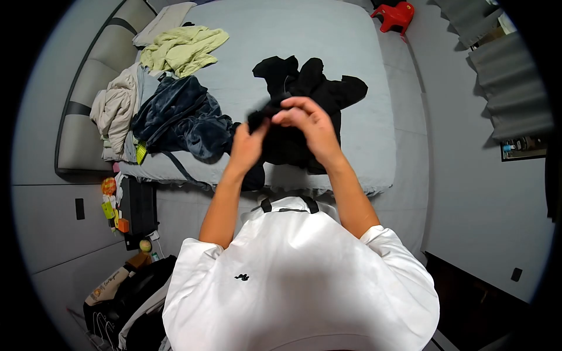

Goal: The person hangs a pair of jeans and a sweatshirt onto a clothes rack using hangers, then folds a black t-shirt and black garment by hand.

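A black garment (287, 146) is bunched in front of me at the near edge of the bed, partly lifted and blurred by motion. My left hand (247, 146) is closed on a folded bit of it, with the thumb on top. My right hand (313, 128) is bent over the same cloth from the right, its fingers curled and slightly smeared. Just beyond lies more black clothing (328, 88), spread in uneven lobes on the bed; whether it is one piece with the held cloth is unclear.
The grey-sheeted bed (293, 29) fills the space ahead. On its left lie a dark blue plush blanket (181, 117), a beige bundle (117, 111) and a pale green cloth (184, 50). A red stool (395, 16) stands at the far right corner, and a black cabinet (140, 205) at near left.
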Demonstrator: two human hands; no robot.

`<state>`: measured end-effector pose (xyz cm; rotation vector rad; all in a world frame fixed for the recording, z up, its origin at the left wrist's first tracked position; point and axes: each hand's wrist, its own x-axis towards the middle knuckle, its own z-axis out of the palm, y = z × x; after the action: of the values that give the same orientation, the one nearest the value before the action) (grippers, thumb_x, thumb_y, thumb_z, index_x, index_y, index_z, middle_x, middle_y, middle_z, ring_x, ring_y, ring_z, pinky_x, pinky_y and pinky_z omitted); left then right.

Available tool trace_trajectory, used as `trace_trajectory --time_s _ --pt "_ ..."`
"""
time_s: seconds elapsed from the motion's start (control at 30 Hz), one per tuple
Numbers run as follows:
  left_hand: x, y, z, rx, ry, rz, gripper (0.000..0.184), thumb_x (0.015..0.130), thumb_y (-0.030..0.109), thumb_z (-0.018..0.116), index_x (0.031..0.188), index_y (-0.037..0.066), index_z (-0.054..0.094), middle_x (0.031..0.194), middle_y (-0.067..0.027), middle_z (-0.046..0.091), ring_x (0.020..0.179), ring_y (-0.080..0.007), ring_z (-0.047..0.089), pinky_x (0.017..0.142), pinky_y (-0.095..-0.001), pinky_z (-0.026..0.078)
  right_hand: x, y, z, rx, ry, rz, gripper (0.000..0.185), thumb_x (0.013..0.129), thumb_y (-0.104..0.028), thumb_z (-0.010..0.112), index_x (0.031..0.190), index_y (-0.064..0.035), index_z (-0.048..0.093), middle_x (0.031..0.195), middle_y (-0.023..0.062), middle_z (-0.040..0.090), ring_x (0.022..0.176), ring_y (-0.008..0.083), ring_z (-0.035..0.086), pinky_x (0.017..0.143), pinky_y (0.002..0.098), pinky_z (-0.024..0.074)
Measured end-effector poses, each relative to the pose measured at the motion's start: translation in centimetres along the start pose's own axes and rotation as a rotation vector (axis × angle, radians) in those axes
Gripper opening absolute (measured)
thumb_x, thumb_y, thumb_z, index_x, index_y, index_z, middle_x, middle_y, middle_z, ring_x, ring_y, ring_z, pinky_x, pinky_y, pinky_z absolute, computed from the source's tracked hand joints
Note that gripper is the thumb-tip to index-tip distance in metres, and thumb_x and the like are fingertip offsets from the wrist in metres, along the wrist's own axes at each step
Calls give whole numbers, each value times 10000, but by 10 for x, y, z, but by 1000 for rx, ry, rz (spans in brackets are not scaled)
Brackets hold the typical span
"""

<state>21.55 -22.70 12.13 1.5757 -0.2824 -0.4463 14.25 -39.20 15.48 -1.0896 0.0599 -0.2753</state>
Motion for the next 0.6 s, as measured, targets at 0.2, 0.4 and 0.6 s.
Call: trace_trajectory --time_s 0.2,0.4,0.6 --pt "-13 53 -29 -1122 -421 66 487 1056 358 419 1372 -5 493 1381 -142 560 1263 -286 553 1096 -431 430 2 118 -155 -577 763 -75 199 953 -239 638 990 -44 628 857 25 635 775 126 593 785 249 465" --pt "-19 72 -39 -1090 -583 139 502 1058 391 406 1344 -5 522 1299 -144 619 1173 -280 617 1019 -427 493 -50 197 -111 563 437 586 455 1003 -466 451 1232 -108 614 1035 77 696 863 194 660 724 299 543" --pt "3 57 -88 -763 -56 101 463 1055 374 439 1286 -5 570 1244 -132 646 1072 -269 657 916 -390 537 -45 151 -84 247 -16 652 452 1003 -327 478 1260 27 593 1237 142 651 1078 256 658 962 402 538"
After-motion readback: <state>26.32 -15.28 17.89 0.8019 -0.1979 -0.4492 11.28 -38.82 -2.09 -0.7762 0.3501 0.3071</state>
